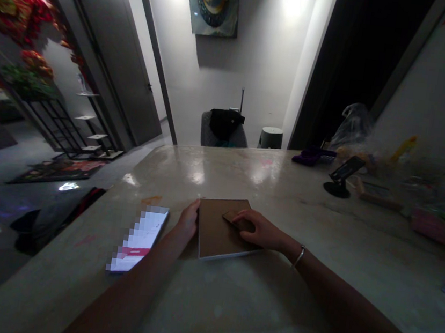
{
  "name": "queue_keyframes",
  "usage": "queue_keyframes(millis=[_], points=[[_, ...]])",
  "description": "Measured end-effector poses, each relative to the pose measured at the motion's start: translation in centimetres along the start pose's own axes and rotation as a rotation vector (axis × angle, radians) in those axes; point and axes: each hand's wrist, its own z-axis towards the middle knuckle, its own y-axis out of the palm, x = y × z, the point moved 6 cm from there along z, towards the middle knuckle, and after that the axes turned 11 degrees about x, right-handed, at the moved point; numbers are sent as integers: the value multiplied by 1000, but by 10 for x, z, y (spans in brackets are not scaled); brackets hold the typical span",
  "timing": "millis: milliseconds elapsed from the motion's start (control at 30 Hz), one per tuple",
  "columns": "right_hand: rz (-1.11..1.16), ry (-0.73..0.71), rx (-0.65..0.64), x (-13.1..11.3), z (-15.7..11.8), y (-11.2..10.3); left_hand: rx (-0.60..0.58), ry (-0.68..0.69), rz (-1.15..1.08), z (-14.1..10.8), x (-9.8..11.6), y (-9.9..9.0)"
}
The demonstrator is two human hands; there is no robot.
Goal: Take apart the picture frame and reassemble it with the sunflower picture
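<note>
A flat brown-covered notebook or board [218, 231] with a pale edge lies on the marble tabletop [221, 174]. My left hand [187, 220] presses against its left edge, with the fingers hidden. My right hand [257, 230] rests on top of the cover, its fingertips over a small dark brown piece [236, 220]. Left of my left hand lies a smartphone [138, 240], its screen pixelated, not touching the hand.
Toward the far right stand a black tabletop phone stand [341, 175], a purple object [313, 156], a clear plastic bag [352, 128] and a pink package [439, 231]. The table's left edge drops to a dark floor. A chair with black cloth [223, 129] stands beyond.
</note>
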Motion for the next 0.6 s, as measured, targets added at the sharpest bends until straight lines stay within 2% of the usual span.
queue_keyframes(millis=[200, 400, 600], points=[[89, -12, -43, 4, 0, 2, -41, -36, -24, -8, -1, 6], [120, 7, -54, 8, 0, 2, -10, 32, -57, -3, 1, 2], [135, -2, -24, 8, -1, 2, 22, -33, -78, 0, -3, -2]])
